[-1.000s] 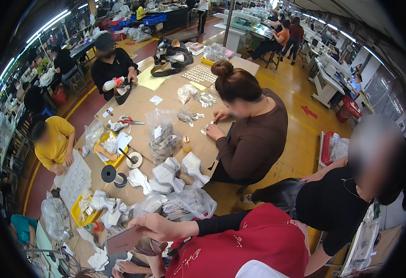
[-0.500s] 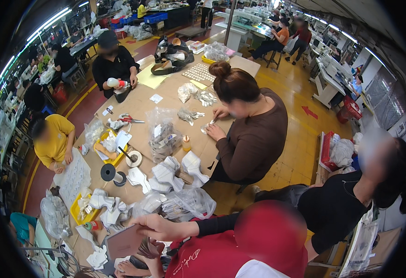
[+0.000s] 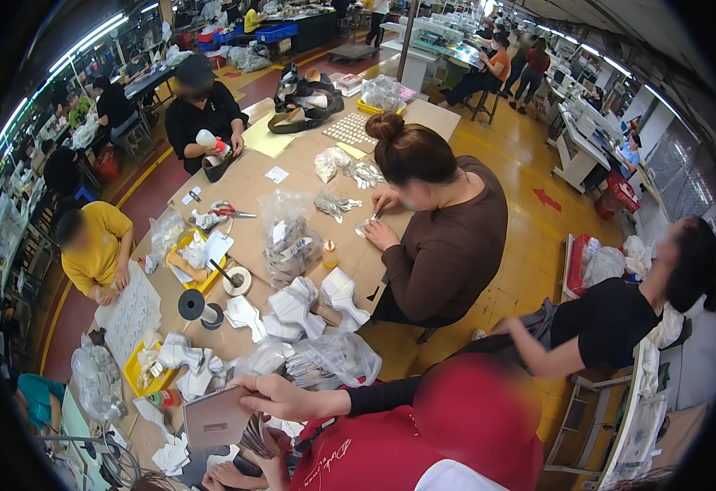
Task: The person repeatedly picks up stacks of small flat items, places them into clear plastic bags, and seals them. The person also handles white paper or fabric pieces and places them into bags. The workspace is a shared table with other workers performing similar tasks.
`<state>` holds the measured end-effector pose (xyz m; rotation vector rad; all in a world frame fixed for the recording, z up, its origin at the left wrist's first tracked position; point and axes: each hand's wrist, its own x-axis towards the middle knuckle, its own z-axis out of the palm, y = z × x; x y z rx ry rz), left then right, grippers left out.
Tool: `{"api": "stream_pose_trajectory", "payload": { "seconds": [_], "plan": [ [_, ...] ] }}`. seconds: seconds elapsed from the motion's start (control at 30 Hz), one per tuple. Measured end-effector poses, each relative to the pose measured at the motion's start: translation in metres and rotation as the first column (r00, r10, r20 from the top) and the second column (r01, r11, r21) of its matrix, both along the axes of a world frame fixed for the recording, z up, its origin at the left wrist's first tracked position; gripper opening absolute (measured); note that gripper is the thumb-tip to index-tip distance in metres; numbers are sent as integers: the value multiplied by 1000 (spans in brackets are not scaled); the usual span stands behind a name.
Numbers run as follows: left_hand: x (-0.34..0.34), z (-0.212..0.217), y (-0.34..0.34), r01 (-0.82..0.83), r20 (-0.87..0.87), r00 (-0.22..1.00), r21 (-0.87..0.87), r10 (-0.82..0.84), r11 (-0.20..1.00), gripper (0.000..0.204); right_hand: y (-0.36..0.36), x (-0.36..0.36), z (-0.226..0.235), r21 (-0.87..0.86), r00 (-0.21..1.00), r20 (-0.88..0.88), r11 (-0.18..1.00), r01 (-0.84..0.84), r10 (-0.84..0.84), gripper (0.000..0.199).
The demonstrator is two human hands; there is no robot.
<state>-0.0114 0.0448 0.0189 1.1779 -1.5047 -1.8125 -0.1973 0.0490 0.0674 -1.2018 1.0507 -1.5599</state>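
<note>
Neither my left hand nor my right hand can be made out. Lowest in the picture, a person in a red top (image 3: 358,446) and red headwear leans toward the table. That person's hand (image 3: 288,398), with a dark sleeve, pinches the top edge of a flat pinkish-brown panel (image 3: 215,419). Just beside it, another hand at the lower edge grips a fanned stack of thin brown pieces (image 3: 260,438). A further hand (image 3: 227,475) lies lower left; whose it is cannot be told.
The brown table (image 3: 309,237) bears white cut pieces (image 3: 292,307), clear bags (image 3: 337,360), yellow trays (image 3: 149,368), a spool (image 3: 200,309) and scissors (image 3: 231,213). People sit around it in brown (image 3: 448,237), yellow (image 3: 100,245) and black (image 3: 202,114). Another in black (image 3: 611,327) stands right.
At right, the person in black has drawn back to the right, one arm now bent at the waist. The pinkish-brown panel has shifted slightly left and up, and the brown stack beside it shows more.
</note>
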Motion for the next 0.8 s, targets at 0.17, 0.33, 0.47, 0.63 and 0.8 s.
{"api": "stream_pose_trajectory", "payload": {
  "seconds": [0.17,0.33,0.47,0.63,0.8],
  "plan": [
    [2,7,0,125,-48,991,77,-121,989,68,-2,-5,-1,26,998,67,1000,-9,8,30],
    [7,7,0,201,-116,975,117,-187,973,75,-4,-13,0,-10,997,70,1000,30,-29,30],
    [15,8,-7,326,-109,945,208,-309,922,81,-6,-11,-3,8,998,56,1000,2,-2,29],
    [16,-18,-17,483,-139,875,170,-464,859,71,-9,-7,-8,23,999,32,1000,15,-16,29],
    [22,-34,-22,594,-109,804,120,-584,795,61,-3,-11,-6,92,998,55,995,-25,20,32]
  ]
}}
